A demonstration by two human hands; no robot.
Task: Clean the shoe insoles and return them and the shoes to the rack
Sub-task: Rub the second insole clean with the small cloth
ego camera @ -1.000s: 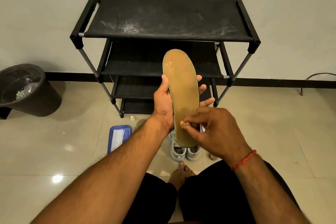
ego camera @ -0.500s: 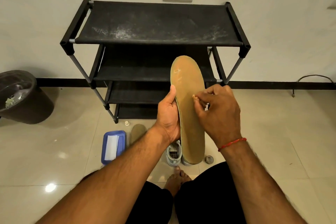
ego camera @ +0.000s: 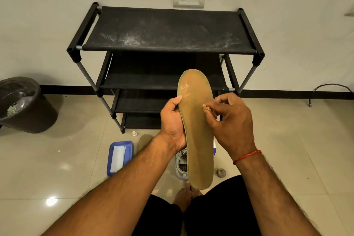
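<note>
A pale tiled floor (ego camera: pixel 287 140) runs to a white wall. A black rack (ego camera: pixel 168 30) stands against the wall at upper centre, its top shelf dusty and no shoes on any shelf we can see. A dark bin (ego camera: pixel 24 105) sits at the left edge.

At centre we hold one tan insole (ego camera: pixel 197 130) upright in front of the rack, toe end up. Our left hand (ego camera: pixel 172 120) grips its left edge, thumb on the face, the rest hidden behind. Our right hand (ego camera: pixel 233 119) has its fingers (ego camera: pixel 218 104) pinched narrow on a small tan wad (ego camera: pixel 206 107). The wad is pressed to the insole's right side, in the upper half; what it is we cannot tell.

Low in the frame, the pale shoes (ego camera: pixel 182 165) lie on the floor, partly hidden by the insole. A second insole (ego camera: pixel 143 141) lies just left of them, beside a blue tray (ego camera: pixel 113 166).

We judge the cleaning step is in hand on this insole, and the return to the rack has not begun. The next move calls for a firm left grip so the soft insole does not bend away. It also means working the wad over the scuffed toe area and the rest of the face.
</note>
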